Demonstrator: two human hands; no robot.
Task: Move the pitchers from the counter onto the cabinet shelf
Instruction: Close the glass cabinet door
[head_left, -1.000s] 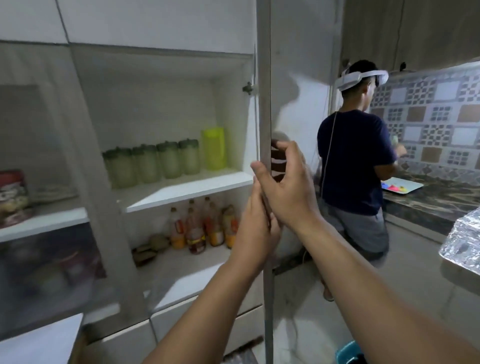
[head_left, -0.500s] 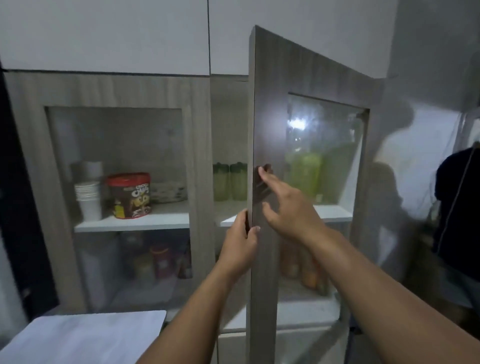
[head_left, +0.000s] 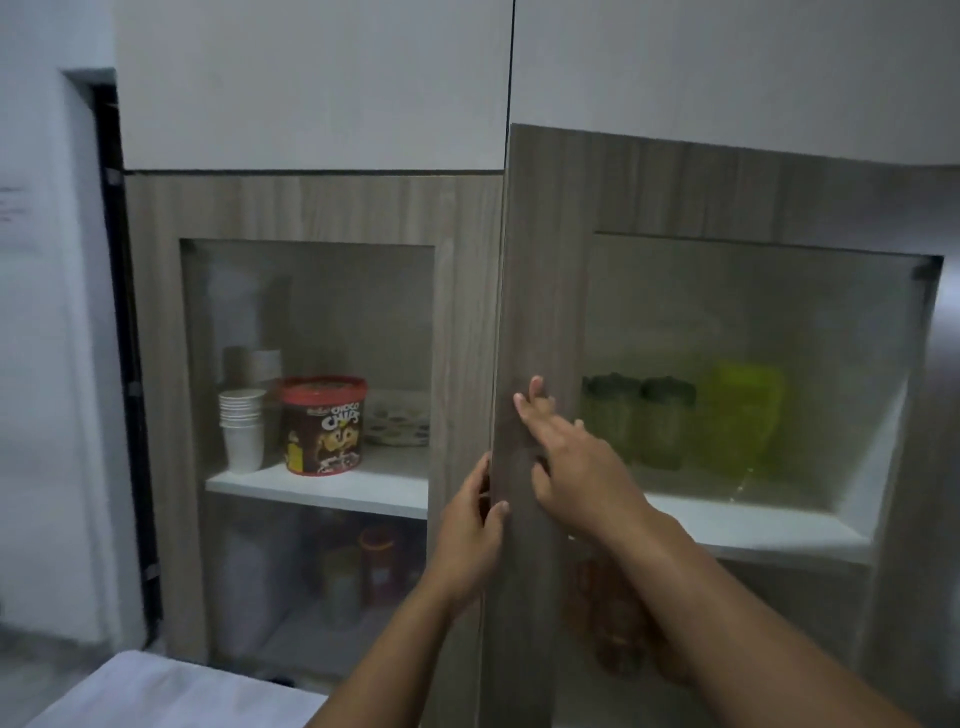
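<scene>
Behind the glass of the right cabinet door (head_left: 540, 270), a yellow-green pitcher (head_left: 740, 415) stands on the white shelf (head_left: 753, 525), with two dark-lidded green pitchers (head_left: 639, 421) to its left. The door is almost flush with the cabinet. My left hand (head_left: 470, 535) curls its fingers around the door's left edge. My right hand (head_left: 571, 457) lies flat on the door's wooden frame, fingers spread, holding nothing.
The left glass door (head_left: 311, 218) is closed; behind it stand stacked paper cups (head_left: 241, 428), a red-lidded Choco Chips tub (head_left: 323, 423) and a plate. Jars sit on lower shelves. A white surface (head_left: 171, 696) lies at the lower left. White panels above.
The right door has swung from wide open to nearly closed. My view turned left, and the other person at the counter is out of frame.
</scene>
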